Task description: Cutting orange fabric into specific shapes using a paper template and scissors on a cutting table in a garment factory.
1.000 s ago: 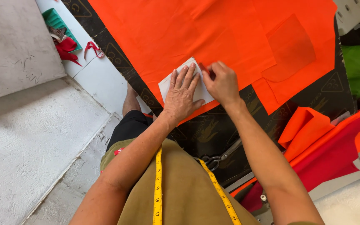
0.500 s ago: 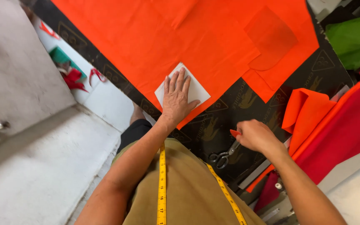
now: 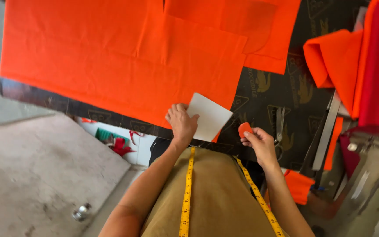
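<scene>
- Left hand (image 3: 181, 122): laid on the near edge of the orange fabric (image 3: 123, 57), fingers curled over the left edge of a white paper template (image 3: 210, 117), pinning it rather than gripping it.
- Right hand (image 3: 259, 142): closed in a pinch on a small orange piece of tailor's chalk (image 3: 244, 129), held above the dark table (image 3: 277, 94), just right of the template and clear of the cloth.
- Template position: lower right corner of the fabric, tilted, one corner overhanging onto the table.
- Scissors (image 3: 280, 127): lying on the table just beyond the right hand, untouched.
- Further folded orange and red cloth (image 3: 356, 66) is piled at the right end of the table.
- A yellow measuring tape (image 3: 186, 197) hangs round the person's neck.
- Judgement on good practice: flatten the left palm across the middle of the template so it cannot swivel, smooth the cloth beneath, and run the chalk tight against the paper edge with light, even strokes.
</scene>
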